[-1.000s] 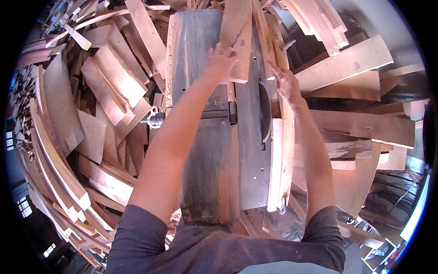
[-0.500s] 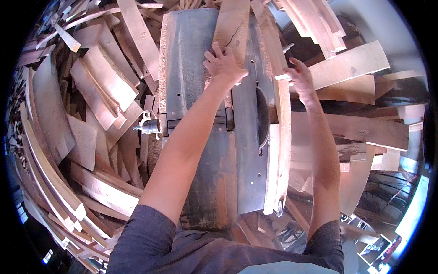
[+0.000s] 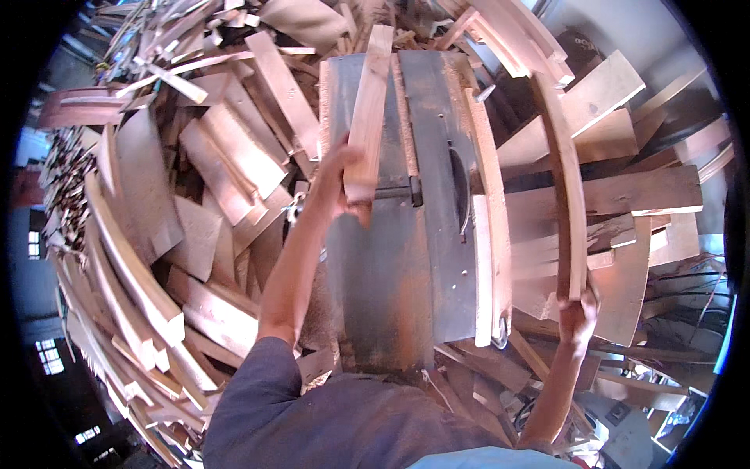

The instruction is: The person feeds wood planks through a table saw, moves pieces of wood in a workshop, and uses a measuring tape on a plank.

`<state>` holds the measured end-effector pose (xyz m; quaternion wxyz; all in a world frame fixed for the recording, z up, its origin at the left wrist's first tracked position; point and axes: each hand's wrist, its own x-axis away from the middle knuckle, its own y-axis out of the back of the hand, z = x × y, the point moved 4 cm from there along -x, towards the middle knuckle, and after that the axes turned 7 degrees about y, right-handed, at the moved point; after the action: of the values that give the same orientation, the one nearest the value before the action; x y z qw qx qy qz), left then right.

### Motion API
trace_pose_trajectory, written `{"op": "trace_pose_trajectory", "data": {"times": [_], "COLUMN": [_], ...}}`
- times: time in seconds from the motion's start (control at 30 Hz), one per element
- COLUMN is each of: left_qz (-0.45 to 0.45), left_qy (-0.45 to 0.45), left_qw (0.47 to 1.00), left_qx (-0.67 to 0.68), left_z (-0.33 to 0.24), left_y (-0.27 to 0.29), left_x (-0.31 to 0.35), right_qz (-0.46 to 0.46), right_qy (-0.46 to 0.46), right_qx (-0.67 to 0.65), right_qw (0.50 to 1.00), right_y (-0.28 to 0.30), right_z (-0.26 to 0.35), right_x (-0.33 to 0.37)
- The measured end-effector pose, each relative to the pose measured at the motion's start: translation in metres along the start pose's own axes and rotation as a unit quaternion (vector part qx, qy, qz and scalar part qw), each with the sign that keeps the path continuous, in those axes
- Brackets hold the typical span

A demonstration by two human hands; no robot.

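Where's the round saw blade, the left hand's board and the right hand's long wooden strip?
Circular saw blade point(image 3: 461, 186): head view, middle of visible side.
Wooden board point(image 3: 371, 111): head view, middle of upper face.
Long wooden strip point(image 3: 571, 187): head view, midway along its length.

bench point(image 3: 375, 281) in ctr; saw blade point(image 3: 459, 184) in its r half, timber rail point(image 3: 494, 211) along its r edge. short board point(image 3: 369, 117) in l hand point(image 3: 341, 176), over bench's l half, l of blade. long strip point(image 3: 575, 180) in r hand point(image 3: 579, 314), r of bench & rail, over r-side boards point(image 3: 641, 191). lumber pile point(image 3: 246, 144) l of bench; scraps point(image 3: 402, 37) behind bench's far end.
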<state>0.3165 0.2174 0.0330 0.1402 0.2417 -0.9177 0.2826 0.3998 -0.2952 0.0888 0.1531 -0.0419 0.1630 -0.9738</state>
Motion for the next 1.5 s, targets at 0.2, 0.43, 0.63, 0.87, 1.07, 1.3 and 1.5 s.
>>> {"op": "trace_pose_trajectory", "data": {"times": [0.2, 0.43, 0.63, 0.87, 1.07, 1.3, 1.5], "left_qz": [0.039, 0.102, 0.081, 0.178, 0.21, 0.1, 0.076], "left_qy": [-0.066, -0.025, 0.086, 0.097, 0.209, 0.217, 0.152], "left_qw": [0.995, 0.979, 0.937, 0.928, 0.889, 0.962, 0.983], "left_qx": [0.059, 0.173, 0.33, 0.313, 0.349, 0.13, -0.068], "left_z": [0.067, 0.187, 0.248, 0.265, 0.281, 0.306, 0.317], "left_y": [0.0, -0.005, -0.025, -0.041, -0.056, -0.033, -0.016], "left_x": [0.222, 0.405, 0.465, 0.49, 0.478, 0.484, 0.447], "right_qz": [-0.058, -0.062, -0.058, -0.14, -0.267, -0.43, -0.648], "right_qy": [0.073, 0.079, 0.092, -0.147, -0.032, 0.063, 0.1], "right_qx": [-0.055, -0.126, -0.157, -0.202, -0.287, 0.018, 0.215], "right_qw": [0.994, 0.987, 0.982, 0.958, 0.919, 0.9, 0.723], "right_y": [0.062, 0.112, 0.16, 0.096, 0.101, 0.11, 0.125], "right_z": [0.002, 0.006, 0.018, -0.009, -0.043, 0.023, 0.03], "right_x": [0.166, 0.319, 0.449, 0.502, 0.559, 0.607, 0.707]}}
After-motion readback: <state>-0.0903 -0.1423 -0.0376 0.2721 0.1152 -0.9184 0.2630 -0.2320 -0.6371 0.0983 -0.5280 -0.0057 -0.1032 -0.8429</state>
